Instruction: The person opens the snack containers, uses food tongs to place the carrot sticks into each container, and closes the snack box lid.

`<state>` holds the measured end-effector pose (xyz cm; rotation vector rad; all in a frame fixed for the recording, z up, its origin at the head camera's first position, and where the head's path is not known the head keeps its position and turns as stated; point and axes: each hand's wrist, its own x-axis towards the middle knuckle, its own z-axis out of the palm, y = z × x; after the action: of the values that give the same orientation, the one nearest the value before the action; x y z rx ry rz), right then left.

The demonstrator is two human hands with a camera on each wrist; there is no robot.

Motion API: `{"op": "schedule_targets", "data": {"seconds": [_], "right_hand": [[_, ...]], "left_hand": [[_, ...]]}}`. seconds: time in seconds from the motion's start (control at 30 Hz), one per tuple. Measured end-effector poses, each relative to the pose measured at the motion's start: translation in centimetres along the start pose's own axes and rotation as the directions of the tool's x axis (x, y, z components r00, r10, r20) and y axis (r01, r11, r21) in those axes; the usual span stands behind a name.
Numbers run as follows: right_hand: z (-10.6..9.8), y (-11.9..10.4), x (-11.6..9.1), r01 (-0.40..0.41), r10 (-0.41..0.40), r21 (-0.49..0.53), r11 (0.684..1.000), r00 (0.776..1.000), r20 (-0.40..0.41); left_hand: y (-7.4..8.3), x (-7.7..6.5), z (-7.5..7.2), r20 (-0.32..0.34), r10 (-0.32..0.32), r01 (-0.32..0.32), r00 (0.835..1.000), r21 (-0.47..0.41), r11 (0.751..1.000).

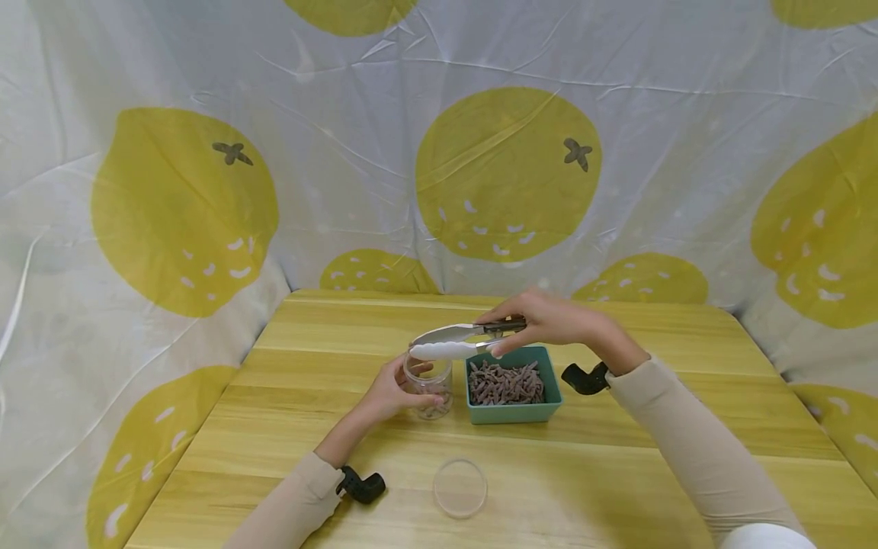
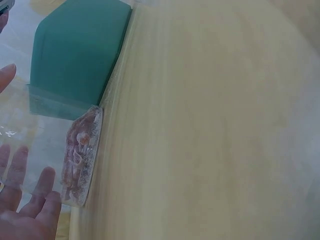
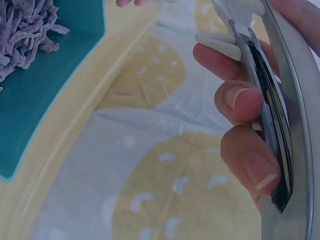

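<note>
My left hand [image 1: 388, 390] grips a clear round jar [image 1: 443, 389], its thumb at the near side and fingers around the far side. Several brownish pieces [image 2: 80, 160] lie at the jar's bottom in the left wrist view. In my right hand [image 1: 552, 318] is a pair of metal tongs [image 1: 446, 351] with white scalloped tips, gripped by the handles. Those tips point left and overlap the jar's mouth in the head view. Just right of the jar stands a teal rectangular container [image 1: 516, 415], holding many short brownish-purple strips [image 1: 506, 383].
A clear round lid [image 1: 460, 489] lies flat on the wooden table [image 1: 617, 480], nearer to me than the jar. Behind the table and at both sides hangs a pale cloth [image 1: 343, 168] with yellow lemon prints. Black wrist cameras are strapped to both sleeves.
</note>
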<state>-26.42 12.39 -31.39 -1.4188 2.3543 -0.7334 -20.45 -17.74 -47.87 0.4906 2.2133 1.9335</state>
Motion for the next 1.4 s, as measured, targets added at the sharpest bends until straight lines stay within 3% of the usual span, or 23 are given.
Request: {"op": "schedule_targets", "data": {"seconds": [0.73,1.13,1.4], "right_hand": [[1.3,0.3,0.9,-0.001,0.003,-0.046,0.999,0.999,0.044],[1.3,0.1,1.0,-0.008,0.01,-0.097,0.995,1.0,0.025],[0.9,1.0,0.2,-0.037,0.037,-0.053,0.998,0.999,-0.012]], "left_hand": [[-0.3,0.1,0.2,-0.005,0.037,-0.037,0.999,0.013,0.999],[-0.2,0.0,0.2,0.003,0.045,-0.045,0.999,0.0,0.999],[-0.4,0.2,0.1,-0.02,0.003,-0.002,1.0,0.016,1.0]]}}
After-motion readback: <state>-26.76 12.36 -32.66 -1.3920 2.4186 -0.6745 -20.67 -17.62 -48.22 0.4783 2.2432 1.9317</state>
